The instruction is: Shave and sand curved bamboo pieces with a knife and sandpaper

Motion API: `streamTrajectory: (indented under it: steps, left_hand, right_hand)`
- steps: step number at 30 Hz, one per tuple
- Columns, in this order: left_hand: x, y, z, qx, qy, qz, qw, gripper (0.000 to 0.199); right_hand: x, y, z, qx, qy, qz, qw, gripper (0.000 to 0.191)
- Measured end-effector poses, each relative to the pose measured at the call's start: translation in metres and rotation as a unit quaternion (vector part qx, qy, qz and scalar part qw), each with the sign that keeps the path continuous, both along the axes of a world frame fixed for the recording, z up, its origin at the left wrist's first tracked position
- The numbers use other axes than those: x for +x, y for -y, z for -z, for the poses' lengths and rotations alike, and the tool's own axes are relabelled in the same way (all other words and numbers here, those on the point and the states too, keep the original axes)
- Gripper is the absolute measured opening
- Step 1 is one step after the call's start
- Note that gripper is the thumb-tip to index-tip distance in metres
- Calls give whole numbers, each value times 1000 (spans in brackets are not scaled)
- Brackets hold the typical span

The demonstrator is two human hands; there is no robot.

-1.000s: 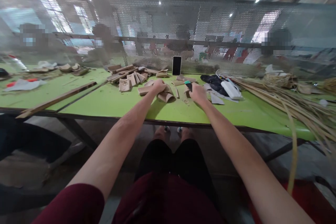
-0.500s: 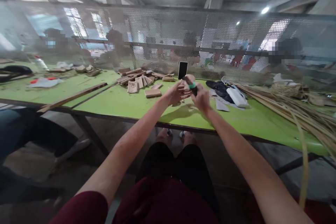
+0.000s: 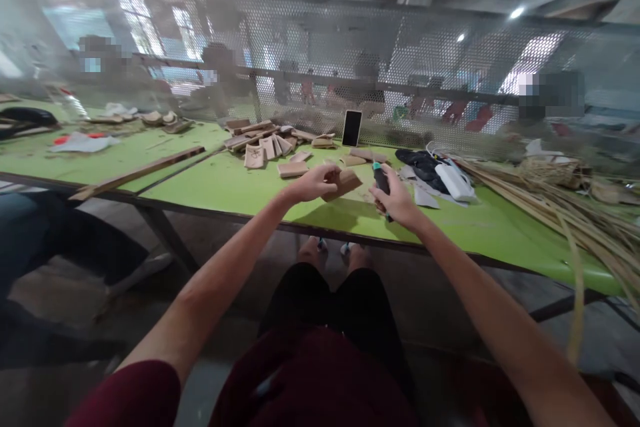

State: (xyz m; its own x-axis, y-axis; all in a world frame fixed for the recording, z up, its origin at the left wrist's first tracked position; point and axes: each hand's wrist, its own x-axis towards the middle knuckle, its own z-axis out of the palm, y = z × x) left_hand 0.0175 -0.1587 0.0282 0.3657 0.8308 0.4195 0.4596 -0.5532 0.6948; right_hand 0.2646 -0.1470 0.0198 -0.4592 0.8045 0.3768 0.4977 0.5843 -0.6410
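Observation:
My left hand (image 3: 320,181) is closed on the left end of a curved, light-brown piece of bamboo (image 3: 345,185), tilted just above the green table. My right hand (image 3: 397,199) is wrapped round a black hand tool with a green end (image 3: 381,180); its exact kind cannot be made out. The tool points up and away from me, a little right of the bamboo and apart from it. More short bamboo pieces (image 3: 254,157) lie in a loose heap beyond my left hand.
A dark-screened phone (image 3: 352,128) leans by the perforated metal screen (image 3: 310,40). Right of my hands lie a black cloth-like item (image 3: 423,167), a white device (image 3: 454,182) and long bamboo strips (image 3: 530,203). A wooden strip (image 3: 145,170) crosses the table (image 3: 225,203) at left. People sit beyond the screen.
My hands were close together, the left with fingers spread and the tool near it. Now they are apart: the left has moved left and grips the bamboo, the right is lower with the tool.

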Motion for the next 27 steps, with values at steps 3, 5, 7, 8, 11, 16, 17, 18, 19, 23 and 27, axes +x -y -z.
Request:
streamTrajectory:
  steps: [3,5,7,8,11,16,17,18,19,23,27]
  left_hand:
    - [-8,3,-15,16,-107,13,994,22]
    - [-10,-2,-25,23,-149,34,988,27]
    - [-8,-10,-32,15,-193,89,977,32]
    - [-5,-14,-34,8,-213,111,971,32]
    - [9,-21,-31,0,-247,141,959,21]
    - [36,-23,-17,64,-260,77,960,28]
    - [40,-23,-15,74,-271,56,958,36]
    - [42,-25,-13,80,-284,38,955,42]
    - [43,-26,-11,84,-295,25,951,45]
    - [45,-34,-7,97,-330,11,939,50]
    - [47,-44,-2,80,-333,-14,939,52]
  right_hand:
    - [20,11,-9,-135,-23,-16,990,47]
    - [35,16,-18,-136,13,-24,990,36]
    - [49,20,-28,-87,71,-27,993,32]
    - [55,21,-33,-71,110,-36,991,32]
    - [61,28,-42,-20,225,-86,970,31]
    - [42,39,-40,14,326,-130,936,33]
    - [36,40,-37,16,344,-125,931,32]
    - [32,39,-35,20,363,-118,924,31]
    - [27,38,-32,27,384,-105,917,31]
    - [16,32,-22,77,467,-34,880,32]
    - [14,27,-16,103,546,-7,831,37]
